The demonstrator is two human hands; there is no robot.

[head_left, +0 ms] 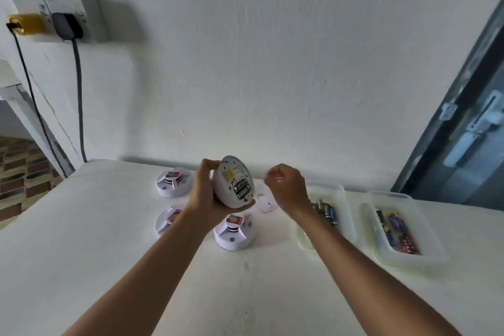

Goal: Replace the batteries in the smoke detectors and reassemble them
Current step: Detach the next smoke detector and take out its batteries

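A person's left hand (pixel 206 194) grips an opened smoke detector (pixel 234 181) above the white table (pixel 109 240), batteries (pixel 241 188) showing in its back; the right hand (pixel 287 185), fingers curled, holds nothing visible beside it, near the detached cover (pixel 266 202)

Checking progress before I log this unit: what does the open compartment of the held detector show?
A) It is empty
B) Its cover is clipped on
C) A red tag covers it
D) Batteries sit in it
D: the detector, held tilted in the left hand, has dark batteries lying in its open back compartment.
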